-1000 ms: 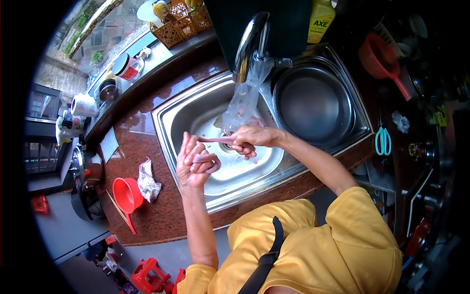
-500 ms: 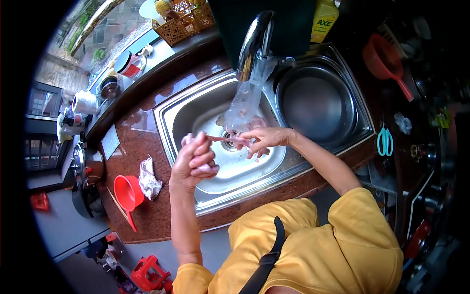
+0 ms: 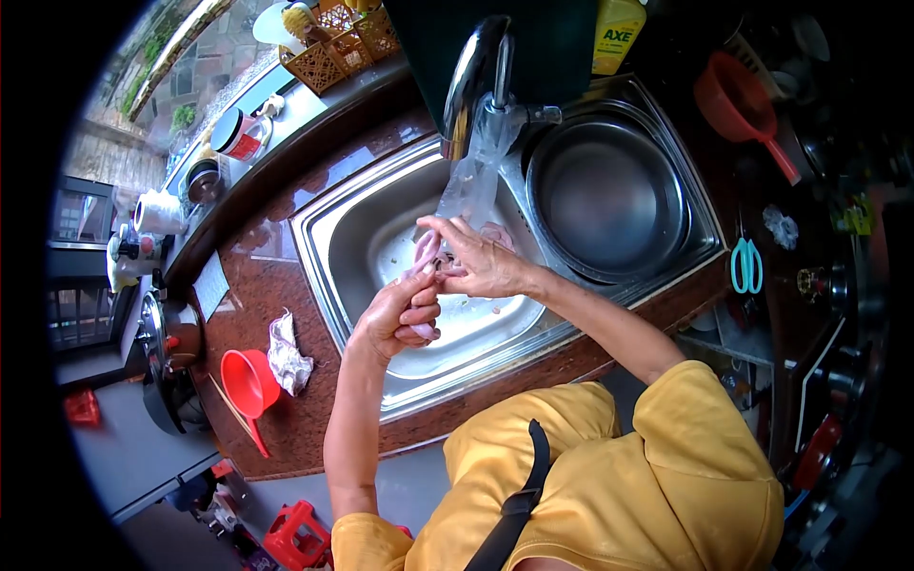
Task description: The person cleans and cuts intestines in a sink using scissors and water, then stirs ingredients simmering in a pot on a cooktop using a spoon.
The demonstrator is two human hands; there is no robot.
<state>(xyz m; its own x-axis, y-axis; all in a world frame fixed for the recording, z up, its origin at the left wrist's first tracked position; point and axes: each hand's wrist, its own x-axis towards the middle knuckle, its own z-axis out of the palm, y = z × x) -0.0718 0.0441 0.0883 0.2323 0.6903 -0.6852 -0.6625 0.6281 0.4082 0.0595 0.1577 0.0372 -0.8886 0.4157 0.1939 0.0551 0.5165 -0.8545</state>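
Observation:
Over the left sink basin (image 3: 367,238), my left hand (image 3: 398,312) is closed around a slippery-looking pink fleshy strip (image 3: 426,249), and an end pokes out below the fingers. My right hand (image 3: 486,265) meets it from the right, thumb and fingers on the strip close to the left fingertips; its index finger reaches over the top. Just what the right fingertips pinch is partly hidden. Behind the hands, a clear plastic bag (image 3: 468,190) hangs below the chrome faucet (image 3: 471,86). More pink flesh (image 3: 496,235) lies in the basin beside the right hand.
A large round metal pan (image 3: 609,195) fills the right basin. On the left counter are a red dipper (image 3: 249,381) and a crumpled cloth (image 3: 288,355). Teal-handled scissors (image 3: 746,265) and another red dipper (image 3: 738,100) lie right. A yellow AXE bottle (image 3: 618,36) stands behind.
My right hand has moved left and up against my left hand, its fingers now over the strip. The strip, stretched between the hands before, is now bunched up. The view has shifted slightly.

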